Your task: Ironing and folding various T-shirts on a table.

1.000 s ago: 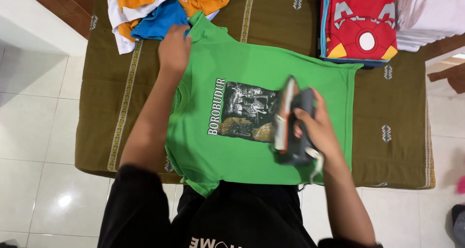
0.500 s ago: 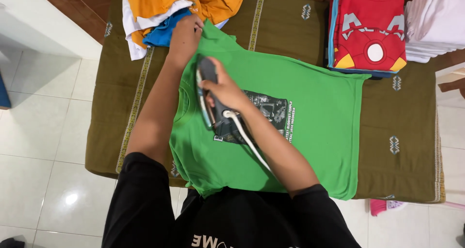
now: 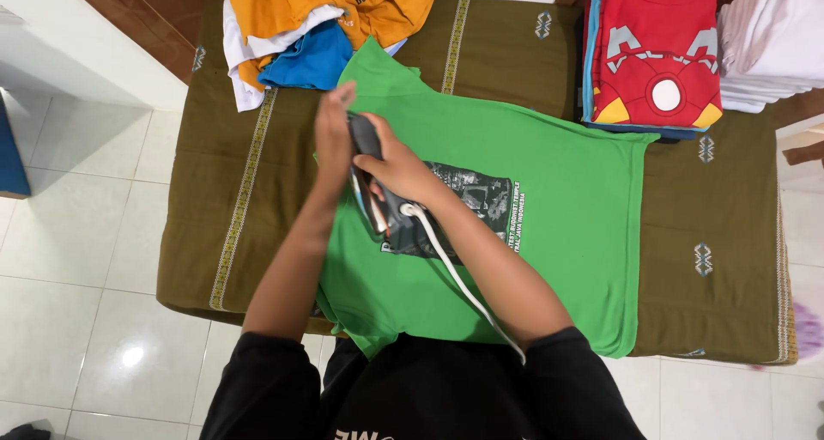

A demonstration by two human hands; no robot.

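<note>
Wrapped around the handle of a dark iron (image 3: pixel 382 195), the right hand (image 3: pixel 403 167) is closing its grip fully on it, fingers curled over the top. Beside it, the left hand (image 3: pixel 333 138) is lying with fingers together and flat, pressing on the green T-shirt (image 3: pixel 549 234) just left of the iron's nose; this grip is holding nothing, only touching cloth.

Most of the iron's body is sitting hidden under the right hand, and its soleplate is hard to make out. A white cord (image 3: pixel 455 277) is trailing from its rear along the right forearm toward the person's black shirt. Part of the shirt's dark printed panel is being covered by the iron and arm.

Spread across the olive-brown cloth covering the worktop (image 3: pixel 257 234), the green T-shirt is lying directly beneath both hands. A pile of orange, white and blue clothes (image 3: pixel 318 28) is resting beyond the hands, a folded red shirt (image 3: pixel 657 49) and a white stack (image 3: pixel 772 41) well off to the right.
</note>
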